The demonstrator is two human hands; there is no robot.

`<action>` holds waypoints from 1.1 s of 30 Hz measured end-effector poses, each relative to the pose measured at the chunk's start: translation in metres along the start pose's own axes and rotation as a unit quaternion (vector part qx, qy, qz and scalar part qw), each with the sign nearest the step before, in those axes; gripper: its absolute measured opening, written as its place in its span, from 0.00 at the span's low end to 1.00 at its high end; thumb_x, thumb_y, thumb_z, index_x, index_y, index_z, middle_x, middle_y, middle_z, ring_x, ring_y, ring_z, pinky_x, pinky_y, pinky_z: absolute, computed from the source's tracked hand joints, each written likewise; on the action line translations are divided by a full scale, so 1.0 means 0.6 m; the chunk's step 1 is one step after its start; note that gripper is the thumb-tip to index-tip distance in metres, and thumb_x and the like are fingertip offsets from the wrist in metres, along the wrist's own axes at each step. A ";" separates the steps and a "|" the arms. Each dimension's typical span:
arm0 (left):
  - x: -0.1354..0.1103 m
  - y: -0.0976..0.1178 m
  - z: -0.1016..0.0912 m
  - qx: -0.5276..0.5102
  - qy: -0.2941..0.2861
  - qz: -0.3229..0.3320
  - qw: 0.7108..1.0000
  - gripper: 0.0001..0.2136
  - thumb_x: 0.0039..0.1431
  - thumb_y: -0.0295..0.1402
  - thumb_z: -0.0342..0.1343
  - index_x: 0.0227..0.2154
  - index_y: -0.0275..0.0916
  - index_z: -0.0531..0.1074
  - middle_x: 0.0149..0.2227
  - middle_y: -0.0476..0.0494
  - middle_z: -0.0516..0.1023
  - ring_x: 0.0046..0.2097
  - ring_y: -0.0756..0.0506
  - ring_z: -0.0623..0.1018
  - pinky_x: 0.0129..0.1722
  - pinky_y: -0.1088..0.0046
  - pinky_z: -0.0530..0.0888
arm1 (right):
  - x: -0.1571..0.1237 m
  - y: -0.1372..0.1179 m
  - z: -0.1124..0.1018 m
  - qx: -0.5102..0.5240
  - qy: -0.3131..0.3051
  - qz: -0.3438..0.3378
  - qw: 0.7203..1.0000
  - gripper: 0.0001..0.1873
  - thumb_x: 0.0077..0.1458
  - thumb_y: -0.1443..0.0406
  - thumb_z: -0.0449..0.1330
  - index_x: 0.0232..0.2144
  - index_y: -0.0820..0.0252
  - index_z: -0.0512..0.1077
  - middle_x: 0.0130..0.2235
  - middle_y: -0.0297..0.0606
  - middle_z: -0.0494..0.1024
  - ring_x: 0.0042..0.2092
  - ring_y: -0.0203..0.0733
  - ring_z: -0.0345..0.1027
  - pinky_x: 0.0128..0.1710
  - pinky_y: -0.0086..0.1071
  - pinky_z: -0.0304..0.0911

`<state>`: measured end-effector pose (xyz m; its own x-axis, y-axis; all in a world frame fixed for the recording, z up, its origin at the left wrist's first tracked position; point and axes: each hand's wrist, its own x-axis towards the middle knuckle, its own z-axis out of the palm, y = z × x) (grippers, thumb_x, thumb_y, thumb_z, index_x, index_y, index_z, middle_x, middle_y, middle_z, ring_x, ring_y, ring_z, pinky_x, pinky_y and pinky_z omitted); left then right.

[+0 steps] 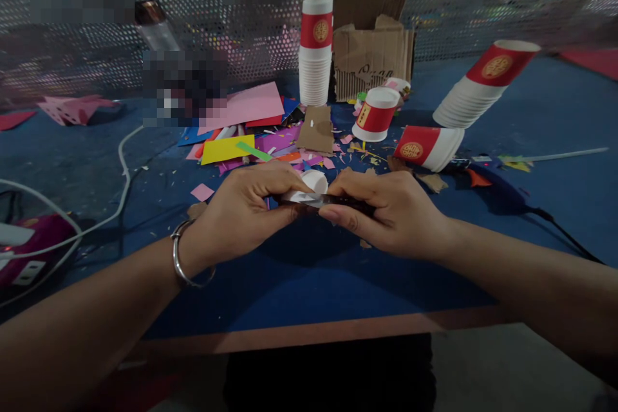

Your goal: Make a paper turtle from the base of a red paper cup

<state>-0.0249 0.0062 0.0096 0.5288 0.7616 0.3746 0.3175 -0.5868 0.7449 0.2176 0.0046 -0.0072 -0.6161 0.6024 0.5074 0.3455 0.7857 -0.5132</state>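
Observation:
My right hand [396,209] is closed around what looks like a utility knife [316,200], dark at the grip, with a silver blade pointing left. Fingers of my left hand [246,206] pinch a small white piece [295,196] at the blade's tip; its exact shape is mostly covered. Both hands meet above the blue table, close together. Just behind them shows a round white paper thing [315,181], like a cup's end; whether I hold it or it rests on the table, I cannot tell.
A stack of paper cups [316,71] stands beside a torn cardboard box [374,55]. Another stack [470,100] leans at right, near a tipped red-and-white cup [427,147]. Coloured paper [246,106] and scraps lie behind my hands. A white cable [123,167] crosses the left; a dark-blue corded tool [497,185] lies right.

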 end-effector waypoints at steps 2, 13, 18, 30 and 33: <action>0.000 0.001 -0.001 0.001 -0.007 -0.005 1.000 0.07 0.64 0.30 0.66 0.29 0.44 0.80 0.31 0.51 0.83 0.34 0.48 0.77 0.37 0.69 0.73 | 0.000 -0.002 0.001 -0.003 0.002 0.001 1.000 0.20 0.77 0.56 0.59 0.34 0.64 0.76 0.25 0.28 0.72 0.22 0.25 0.62 0.25 0.24 0.54; -0.002 -0.015 0.006 -0.149 0.002 -0.104 0.983 0.10 0.61 0.41 0.74 0.37 0.42 0.84 0.36 0.45 0.85 0.37 0.45 0.82 0.39 0.69 0.77 | 0.008 0.014 -0.008 0.048 0.097 0.153 0.982 0.29 0.69 0.39 0.62 0.33 0.59 0.73 0.25 0.30 0.69 0.26 0.33 0.59 0.27 0.32 0.52; 0.003 -0.016 0.006 -0.224 0.051 -0.149 0.962 0.13 0.58 0.42 0.77 0.33 0.41 0.81 0.35 0.45 0.83 0.35 0.46 0.81 0.36 0.68 0.77 | 0.012 0.040 0.001 0.031 0.079 0.219 0.972 0.33 0.65 0.34 0.62 0.33 0.58 0.72 0.25 0.30 0.70 0.28 0.35 0.60 0.29 0.33 0.51; 0.012 -0.026 -0.008 -0.275 0.178 -0.169 0.929 0.13 0.57 0.39 0.78 0.34 0.40 0.80 0.42 0.45 0.85 0.45 0.46 0.83 0.51 0.68 0.82 | 0.017 0.067 0.022 -0.054 -0.042 0.215 0.974 0.17 0.65 0.57 0.65 0.51 0.61 0.74 0.47 0.47 0.85 0.43 0.49 0.79 0.42 0.38 0.66; 0.016 -0.036 -0.013 -0.321 0.214 -0.183 0.904 0.10 0.63 0.38 0.74 0.34 0.40 0.79 0.40 0.46 0.84 0.46 0.46 0.83 0.54 0.66 0.83 | 0.016 0.065 0.018 -0.062 -0.088 0.195 0.975 0.17 0.65 0.58 0.65 0.53 0.61 0.75 0.47 0.45 0.86 0.42 0.48 0.80 0.41 0.36 0.66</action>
<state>-0.0329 0.0286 0.0015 0.0836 0.9899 0.1144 -0.1849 -0.0974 0.9779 0.2174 0.0396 -0.0299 -0.5287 0.8337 0.1591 0.6536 0.5195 -0.5504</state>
